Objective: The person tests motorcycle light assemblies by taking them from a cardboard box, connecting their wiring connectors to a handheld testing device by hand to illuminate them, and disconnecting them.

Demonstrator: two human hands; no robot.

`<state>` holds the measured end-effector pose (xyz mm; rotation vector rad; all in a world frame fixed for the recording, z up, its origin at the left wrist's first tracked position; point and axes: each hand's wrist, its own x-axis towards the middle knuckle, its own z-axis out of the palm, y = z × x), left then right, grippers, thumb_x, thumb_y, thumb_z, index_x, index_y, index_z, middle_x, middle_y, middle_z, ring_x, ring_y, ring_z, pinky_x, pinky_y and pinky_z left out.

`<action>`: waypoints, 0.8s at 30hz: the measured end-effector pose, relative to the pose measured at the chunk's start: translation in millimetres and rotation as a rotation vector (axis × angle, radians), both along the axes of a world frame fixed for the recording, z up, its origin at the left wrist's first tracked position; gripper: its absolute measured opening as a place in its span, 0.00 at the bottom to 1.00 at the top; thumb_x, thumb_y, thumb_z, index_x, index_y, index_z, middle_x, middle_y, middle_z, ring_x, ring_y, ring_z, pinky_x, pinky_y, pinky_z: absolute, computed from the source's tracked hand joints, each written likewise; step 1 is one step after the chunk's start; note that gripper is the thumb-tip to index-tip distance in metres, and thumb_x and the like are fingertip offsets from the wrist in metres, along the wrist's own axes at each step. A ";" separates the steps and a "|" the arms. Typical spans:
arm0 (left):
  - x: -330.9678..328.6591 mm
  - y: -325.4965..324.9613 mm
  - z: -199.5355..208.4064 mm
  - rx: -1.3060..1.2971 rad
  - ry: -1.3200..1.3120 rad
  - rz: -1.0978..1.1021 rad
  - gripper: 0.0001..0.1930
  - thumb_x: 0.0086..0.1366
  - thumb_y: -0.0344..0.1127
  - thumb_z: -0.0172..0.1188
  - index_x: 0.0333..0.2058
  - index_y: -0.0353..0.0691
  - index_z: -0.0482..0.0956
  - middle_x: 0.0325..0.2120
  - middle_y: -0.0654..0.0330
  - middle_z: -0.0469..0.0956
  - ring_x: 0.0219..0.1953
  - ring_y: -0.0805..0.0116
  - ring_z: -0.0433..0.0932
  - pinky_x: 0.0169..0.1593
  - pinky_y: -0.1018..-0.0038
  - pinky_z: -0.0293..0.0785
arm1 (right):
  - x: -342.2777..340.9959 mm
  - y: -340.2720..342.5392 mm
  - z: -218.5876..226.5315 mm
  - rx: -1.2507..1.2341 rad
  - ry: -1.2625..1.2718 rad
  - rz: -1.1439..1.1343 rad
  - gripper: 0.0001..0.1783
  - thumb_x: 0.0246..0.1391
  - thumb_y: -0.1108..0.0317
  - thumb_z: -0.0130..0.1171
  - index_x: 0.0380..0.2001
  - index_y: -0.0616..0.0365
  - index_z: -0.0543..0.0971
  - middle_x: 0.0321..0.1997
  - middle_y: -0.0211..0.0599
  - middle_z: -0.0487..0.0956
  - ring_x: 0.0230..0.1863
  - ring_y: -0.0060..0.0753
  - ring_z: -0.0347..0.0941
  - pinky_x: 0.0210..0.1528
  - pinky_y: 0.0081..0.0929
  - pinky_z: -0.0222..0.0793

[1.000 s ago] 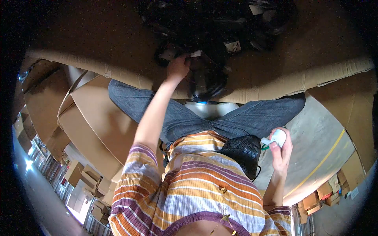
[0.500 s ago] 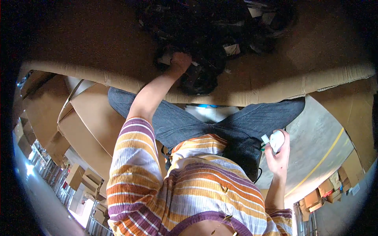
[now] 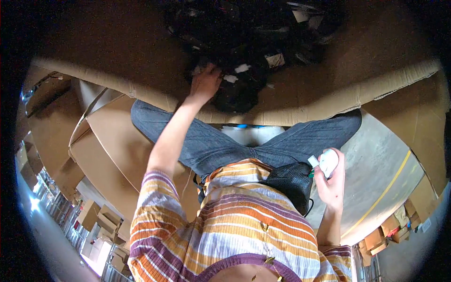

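Left hand [image 3: 206, 85] at dark jumbled items [image 3: 238, 96] on cardboard [image 3: 310, 101], grip unclear in shadow, right hand [image 3: 333, 183] gripping rounded white object [image 3: 330, 161], black mesh pouch [image 3: 288, 181] nearby at waist

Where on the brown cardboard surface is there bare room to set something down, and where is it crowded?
The brown cardboard surface looks bare right of the dark jumbled heap, down to its near edge, and, dimly, left of the heap and left hand. The heap itself crowds the middle.
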<state>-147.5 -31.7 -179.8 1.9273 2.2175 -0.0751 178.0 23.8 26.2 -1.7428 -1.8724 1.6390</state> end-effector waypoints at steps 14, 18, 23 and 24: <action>98.7 -11.1 118.9 0.282 -0.668 -0.161 0.23 0.41 0.27 0.53 0.40 0.39 0.62 0.19 0.60 0.65 0.17 0.65 0.66 0.20 0.74 0.63 | -10.0 3.7 1.8 -0.144 0.202 0.011 0.21 0.34 0.77 0.48 0.38 0.63 0.59 0.28 0.34 0.65 0.31 0.22 0.61 0.34 0.18 0.58; 118.4 -8.8 130.6 0.299 -0.815 -0.219 0.21 0.41 0.27 0.54 0.39 0.39 0.64 0.18 0.61 0.64 0.17 0.67 0.65 0.19 0.76 0.62 | -10.7 6.2 8.3 -0.260 0.347 -0.064 0.21 0.34 0.79 0.48 0.37 0.63 0.59 0.28 0.31 0.65 0.31 0.19 0.61 0.34 0.16 0.59; 126.5 -2.2 152.8 0.152 -1.138 -0.254 0.16 0.42 0.26 0.54 0.34 0.40 0.70 0.15 0.62 0.64 0.17 0.67 0.66 0.19 0.76 0.61 | -2.0 8.4 8.0 -0.301 0.546 -0.108 0.21 0.34 0.79 0.48 0.37 0.61 0.59 0.29 0.31 0.66 0.31 0.17 0.61 0.33 0.14 0.59; 127.5 -0.4 156.7 0.118 -1.230 -0.241 0.13 0.43 0.27 0.53 0.32 0.39 0.71 0.15 0.60 0.65 0.17 0.67 0.65 0.19 0.76 0.61 | -0.4 8.5 8.4 -0.315 0.564 -0.115 0.21 0.34 0.78 0.49 0.37 0.61 0.60 0.29 0.31 0.66 0.31 0.17 0.61 0.32 0.14 0.59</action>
